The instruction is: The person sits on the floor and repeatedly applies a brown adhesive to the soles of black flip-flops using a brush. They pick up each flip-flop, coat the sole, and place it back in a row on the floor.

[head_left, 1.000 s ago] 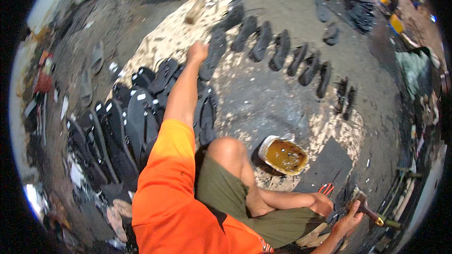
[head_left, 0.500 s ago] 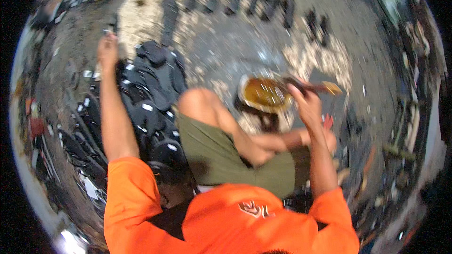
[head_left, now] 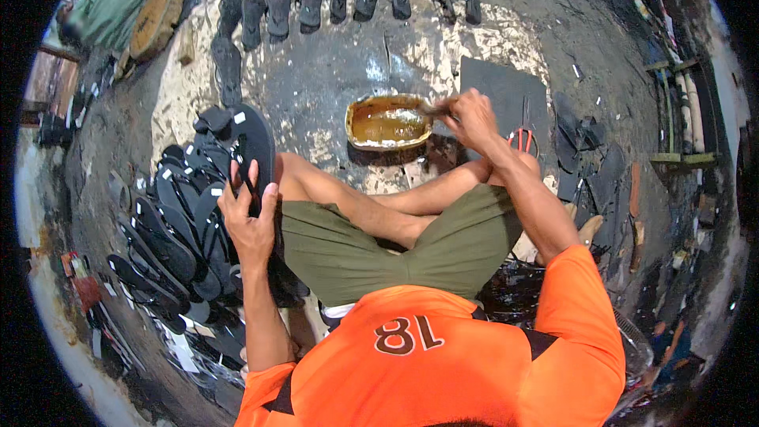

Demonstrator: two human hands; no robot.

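Observation:
My left hand (head_left: pixel 250 225) grips a black flip-flop (head_left: pixel 254 138) by its near end, with fingers spread over the straps. The flip-flop stands tilted beside my knee, a small white label near its far end. In my right hand (head_left: pixel 473 122) is a brush (head_left: pixel 439 107), its dark end over the right rim of a tub (head_left: pixel 350 128). Brown, glossy, glue-like liquid (head_left: pixel 387 125) fills part of the tub. My right fingers are closed round the brush and hide most of its handle.
A heap of black flip-flops (head_left: pixel 178 225) lies at my left. Several more (head_left: pixel 309 1) stand in a curved row on the far floor. To the right are a dark flat sheet (head_left: pixel 506 87), red-handled scissors (head_left: pixel 522 139) and more dark soles (head_left: pixel 565 134). A wooden round (head_left: pixel 156 22) lies far left.
My left hand has come back from the far left and now holds a flip-flop. The right hand, with the brush, has shifted up and left to the tub's rim.

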